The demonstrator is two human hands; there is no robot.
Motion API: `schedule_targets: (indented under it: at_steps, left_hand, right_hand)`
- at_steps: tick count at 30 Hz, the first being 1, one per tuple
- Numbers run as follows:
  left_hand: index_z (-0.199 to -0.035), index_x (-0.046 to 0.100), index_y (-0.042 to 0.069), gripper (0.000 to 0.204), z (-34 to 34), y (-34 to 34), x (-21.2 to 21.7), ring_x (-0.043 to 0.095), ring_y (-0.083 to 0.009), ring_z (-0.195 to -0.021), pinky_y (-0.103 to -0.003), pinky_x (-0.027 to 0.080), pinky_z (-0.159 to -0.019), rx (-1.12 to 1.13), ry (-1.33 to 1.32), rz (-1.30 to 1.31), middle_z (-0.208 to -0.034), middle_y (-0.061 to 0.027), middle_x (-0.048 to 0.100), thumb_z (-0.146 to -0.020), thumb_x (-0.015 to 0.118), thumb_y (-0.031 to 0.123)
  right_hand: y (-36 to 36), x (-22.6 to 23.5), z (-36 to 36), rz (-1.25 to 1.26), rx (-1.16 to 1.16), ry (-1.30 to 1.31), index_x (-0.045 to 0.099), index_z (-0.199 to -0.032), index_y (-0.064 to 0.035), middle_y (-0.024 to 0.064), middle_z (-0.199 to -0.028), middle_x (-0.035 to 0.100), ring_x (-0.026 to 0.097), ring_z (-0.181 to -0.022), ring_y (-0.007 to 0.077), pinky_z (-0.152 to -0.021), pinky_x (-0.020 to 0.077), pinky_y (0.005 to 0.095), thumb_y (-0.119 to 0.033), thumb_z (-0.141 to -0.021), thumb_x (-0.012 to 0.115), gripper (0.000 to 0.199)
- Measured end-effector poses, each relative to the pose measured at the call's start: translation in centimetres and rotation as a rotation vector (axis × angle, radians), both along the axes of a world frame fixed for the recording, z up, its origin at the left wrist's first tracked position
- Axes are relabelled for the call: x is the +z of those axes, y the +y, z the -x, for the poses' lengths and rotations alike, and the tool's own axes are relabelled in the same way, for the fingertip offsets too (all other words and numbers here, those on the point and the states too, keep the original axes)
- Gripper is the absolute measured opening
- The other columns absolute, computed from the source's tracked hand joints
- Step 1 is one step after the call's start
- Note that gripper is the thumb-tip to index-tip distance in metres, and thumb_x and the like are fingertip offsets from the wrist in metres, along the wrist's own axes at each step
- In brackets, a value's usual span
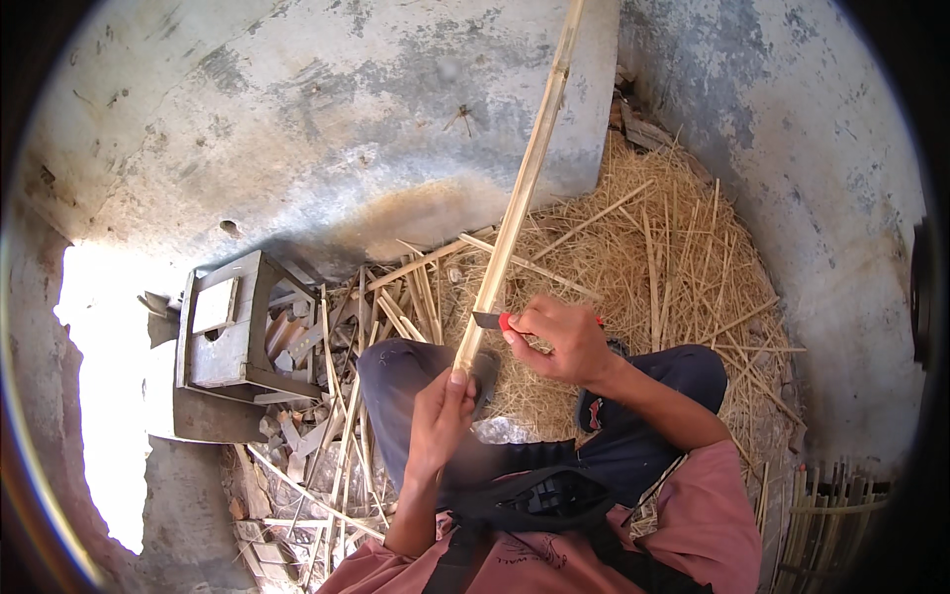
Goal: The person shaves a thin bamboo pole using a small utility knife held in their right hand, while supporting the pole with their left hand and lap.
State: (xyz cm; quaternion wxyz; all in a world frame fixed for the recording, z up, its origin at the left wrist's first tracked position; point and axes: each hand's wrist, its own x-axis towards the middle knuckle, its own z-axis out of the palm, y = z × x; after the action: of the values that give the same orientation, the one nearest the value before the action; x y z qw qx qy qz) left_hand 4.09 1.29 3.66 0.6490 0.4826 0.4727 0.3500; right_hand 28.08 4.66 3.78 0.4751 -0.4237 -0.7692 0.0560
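Note:
A long split bamboo strip (524, 183) slants up and away from my lap, its far end running out of the top of the view. My left hand (442, 411) grips its near end between thumb and fingers. In my right hand (564, 340) is a knife (489, 320) with a red handle, most of it hidden by my fingers. The dark blade lies across the strip, touching it a little beyond my left hand. My knees are bent apart on either side.
Straw-like shavings and thin strips (653, 257) cover the floor ahead and right. A wooden box frame (226, 327) stands left, with rubble and bamboo pieces (336, 465) beside it. Worn walls (396, 109) curve around. A bundle of sticks (831, 525) stands at lower right.

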Motion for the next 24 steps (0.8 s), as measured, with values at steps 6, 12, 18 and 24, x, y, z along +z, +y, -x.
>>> schedule_targets:
  at_steps: [6,12,18,24]
  left_hand:
    - [-0.093,0.058,0.006,0.043,0.18,-0.06,-0.09,0.035,-0.0017,-0.06,-0.021,0.028,-0.054,-0.019,0.007,-0.023,-0.07,0.008,0.042,-0.118,0.045,0.039]
    - [-0.092,0.058,0.006,0.046,0.38,-0.15,-0.28,0.037,-0.0027,-0.062,-0.023,0.029,-0.055,-0.025,0.046,-0.043,-0.071,0.0065,0.044,-0.118,0.045,0.042]
    - [-0.092,0.058,0.006,0.045,0.41,-0.38,0.11,0.038,-0.0031,-0.064,-0.023,0.029,-0.056,-0.011,0.112,-0.066,-0.071,0.0061,0.044,-0.118,0.045,0.04]
    - [-0.091,0.058,0.005,0.046,0.65,-0.47,-0.31,0.037,-0.0032,-0.065,-0.023,0.029,-0.057,-0.004,0.129,-0.073,-0.071,0.0057,0.044,-0.118,0.045,0.041]
  right_hand:
    - [0.23,0.25,-0.19,-0.007,-0.051,0.003,0.073,-0.099,-0.0109,0.0029,-0.082,0.064,0.064,-0.058,0.019,-0.049,0.0485,0.0351,-0.016,-0.093,0.079,0.009]
    - [0.3,0.47,-0.44,-0.015,-0.048,-0.006,0.074,-0.099,-0.0115,0.0017,-0.082,0.063,0.065,-0.059,0.0185,-0.05,0.0496,0.035,-0.015,-0.093,0.078,0.008]
    - [0.48,0.34,-0.43,-0.033,-0.053,-0.028,0.073,-0.098,-0.0115,0.0012,-0.081,0.063,0.064,-0.058,0.0178,-0.049,0.0492,0.0351,-0.016,-0.092,0.078,0.009]
    - [0.57,0.22,-0.34,-0.048,-0.078,-0.055,0.073,-0.096,-0.0115,0.001,-0.08,0.062,0.063,-0.057,0.0172,-0.048,0.0479,0.0346,-0.017,-0.092,0.079,0.009]
